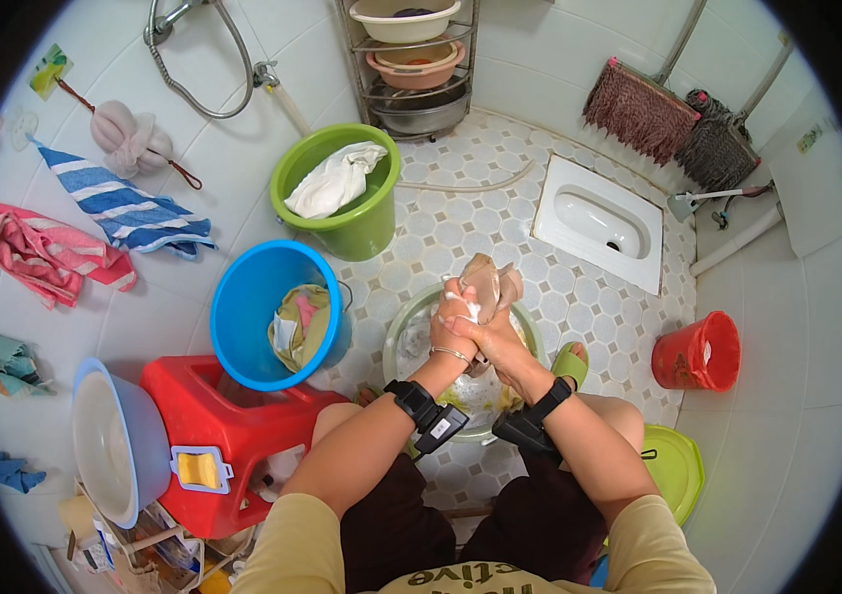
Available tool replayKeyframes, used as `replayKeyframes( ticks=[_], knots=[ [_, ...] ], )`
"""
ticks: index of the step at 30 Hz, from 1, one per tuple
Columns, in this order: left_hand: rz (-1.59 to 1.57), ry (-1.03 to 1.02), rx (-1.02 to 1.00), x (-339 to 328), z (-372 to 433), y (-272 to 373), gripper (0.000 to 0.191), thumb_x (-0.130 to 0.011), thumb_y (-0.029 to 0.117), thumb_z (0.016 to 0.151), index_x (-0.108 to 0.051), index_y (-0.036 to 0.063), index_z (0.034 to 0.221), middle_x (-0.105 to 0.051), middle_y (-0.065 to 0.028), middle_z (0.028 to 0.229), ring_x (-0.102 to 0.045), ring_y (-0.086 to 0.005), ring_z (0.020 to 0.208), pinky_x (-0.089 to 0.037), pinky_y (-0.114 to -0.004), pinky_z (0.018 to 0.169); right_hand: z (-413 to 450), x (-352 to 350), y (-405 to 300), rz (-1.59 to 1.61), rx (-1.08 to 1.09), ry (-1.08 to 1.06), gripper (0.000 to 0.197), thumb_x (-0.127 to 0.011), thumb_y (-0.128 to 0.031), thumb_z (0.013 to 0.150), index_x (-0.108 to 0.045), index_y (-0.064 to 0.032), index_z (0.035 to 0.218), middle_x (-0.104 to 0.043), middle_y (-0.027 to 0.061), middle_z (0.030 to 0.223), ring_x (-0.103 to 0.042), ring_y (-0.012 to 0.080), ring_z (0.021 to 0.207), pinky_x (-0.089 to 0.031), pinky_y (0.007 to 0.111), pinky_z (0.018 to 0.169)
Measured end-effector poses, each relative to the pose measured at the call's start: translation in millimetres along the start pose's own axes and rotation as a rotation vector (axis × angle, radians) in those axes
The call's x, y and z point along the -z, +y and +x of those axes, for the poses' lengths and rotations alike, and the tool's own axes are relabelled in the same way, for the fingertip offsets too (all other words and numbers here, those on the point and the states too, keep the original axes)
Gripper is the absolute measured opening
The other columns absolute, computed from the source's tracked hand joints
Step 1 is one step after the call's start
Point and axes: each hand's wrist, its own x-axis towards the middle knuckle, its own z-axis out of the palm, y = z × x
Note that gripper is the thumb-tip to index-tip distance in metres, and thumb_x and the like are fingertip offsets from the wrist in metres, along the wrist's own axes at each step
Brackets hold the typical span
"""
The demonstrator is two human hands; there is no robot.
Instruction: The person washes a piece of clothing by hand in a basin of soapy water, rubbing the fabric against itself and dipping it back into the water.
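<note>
A beige-brown wet cloth is bunched between my two hands, its loose end sticking out past the fingers. My left hand, with white suds on its knuckles and a bracelet at the wrist, grips it. Against it presses my right hand, also closed on the cloth. Both are held over a pale green basin on the floor between my feet. Inside the basin, partly hidden by my arms, are suds and a yellowish patterned area that I cannot make out. Black devices are strapped to both wrists.
To the left stand a blue bucket with cloths, a green bucket holding white cloth, a red plastic stool and a light blue basin. A squat toilet and red bin are on the right. A basin rack stands behind.
</note>
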Motion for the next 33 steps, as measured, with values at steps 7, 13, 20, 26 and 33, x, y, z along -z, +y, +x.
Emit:
replayKeyframes(
  ticks=[7, 13, 20, 26, 33],
  knots=[
    [0.069, -0.115, -0.124, 21, -12, 25, 0.047, -0.057, 0.024, 0.081, -0.047, 0.0031, 0.122, -0.052, -0.0145, 0.123, -0.054, -0.0321, 0.106, -0.043, -0.035, 0.088, 13, 26, 5, 0.495, -0.372, 0.164, 0.047, -0.07, -0.031, 0.076, -0.054, -0.0046, 0.112, -0.061, 0.0054, 0.094, -0.06, 0.0194, 0.086, -0.049, 0.033, 0.078],
    [-0.99, -0.243, 0.368, 39, 10, 21, 0.042, -0.049, 0.045, 0.088, -0.052, 0.0115, 0.114, -0.057, -0.0053, 0.088, -0.052, -0.0136, 0.07, -0.043, -0.029, 0.065, 5, 45, -21, 0.764, -0.425, -0.21, 0.041, -0.067, -0.027, 0.078, -0.054, -0.0054, 0.111, -0.062, 0.011, 0.092, -0.062, 0.0214, 0.076, -0.052, 0.035, 0.068],
    [-1.35, -0.813, 0.425, 55, 12, 20, 0.063, -0.047, 0.059, 0.084, -0.042, 0.0106, 0.125, -0.059, -0.0104, 0.107, -0.06, -0.019, 0.093, -0.05, -0.036, 0.082, -6, 43, -17, 0.893, -0.541, -0.519, 0.048, -0.06, -0.033, 0.079, -0.047, -0.0032, 0.114, -0.055, 0.0127, 0.092, -0.045, 0.016, 0.065, -0.042, 0.027, 0.059],
    [-1.26, -0.827, 0.252, 60, 10, 18, 0.06, -0.064, 0.032, 0.08, -0.034, 0.011, 0.127, -0.056, -0.0115, 0.105, -0.058, -0.0228, 0.092, -0.05, -0.033, 0.08, -13, 34, -8, 0.666, -0.699, -0.424, 0.048, -0.06, -0.041, 0.077, -0.051, -0.0022, 0.105, -0.054, 0.0095, 0.088, -0.047, 0.0151, 0.064, -0.041, 0.027, 0.057],
    [-1.158, -0.477, 0.239, 46, 3, 28, 0.039, -0.06, 0.006, 0.079, -0.043, 0.0059, 0.114, -0.056, -0.0089, 0.091, -0.059, -0.0184, 0.078, -0.051, -0.029, 0.063, -27, 30, -31, 0.121, -0.435, -0.249, 0.054, -0.067, -0.034, 0.075, -0.051, -0.0004, 0.113, -0.057, 0.0079, 0.1, -0.055, 0.0162, 0.08, -0.047, 0.03, 0.067]
  ],
)
